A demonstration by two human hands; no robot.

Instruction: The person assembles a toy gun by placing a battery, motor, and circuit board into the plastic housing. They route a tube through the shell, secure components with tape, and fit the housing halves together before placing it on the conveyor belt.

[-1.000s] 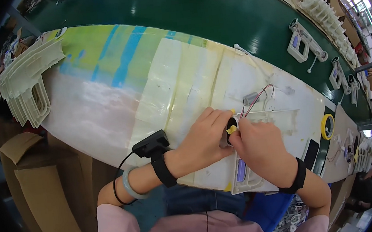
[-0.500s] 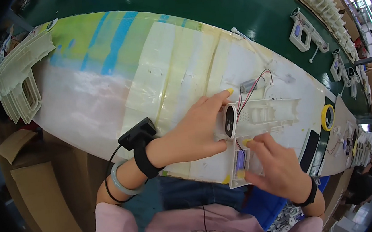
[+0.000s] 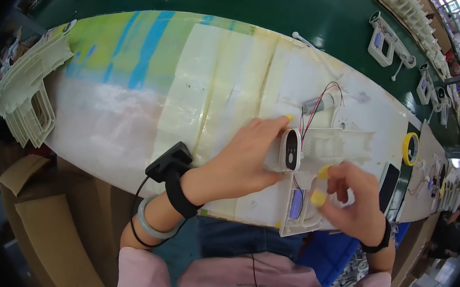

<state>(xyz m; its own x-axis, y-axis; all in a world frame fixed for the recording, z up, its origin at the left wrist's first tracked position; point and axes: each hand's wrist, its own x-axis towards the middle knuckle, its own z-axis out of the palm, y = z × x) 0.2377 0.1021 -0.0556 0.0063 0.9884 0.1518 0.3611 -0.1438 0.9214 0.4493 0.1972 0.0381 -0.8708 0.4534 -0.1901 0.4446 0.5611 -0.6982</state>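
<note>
- Right hand (image 3: 352,201): reaches up from the lower right, wrist banded in black. Thumb and index finger, both yellow-tipped, stand apart with a gap between; the other fingers curl in. No held thing shows, and I cannot tell whether it touches the handle beneath.
- Left hand (image 3: 245,161): comes in from the lower left, back upward, index finger stretched forward. Fingers and thumb close around the left end of the white plastic housing (image 3: 332,144), at its black oval panel (image 3: 290,150).
- The housing lies on the covered worktable (image 3: 111,121), a purple battery cell (image 3: 295,204) in its handle.
- Farther: red and black wires (image 3: 310,116) run beside a grey cylindrical motor (image 3: 315,104).
- Beyond, 1 similar assembly (image 3: 382,48) rests on the green surface (image 3: 262,13).
</note>
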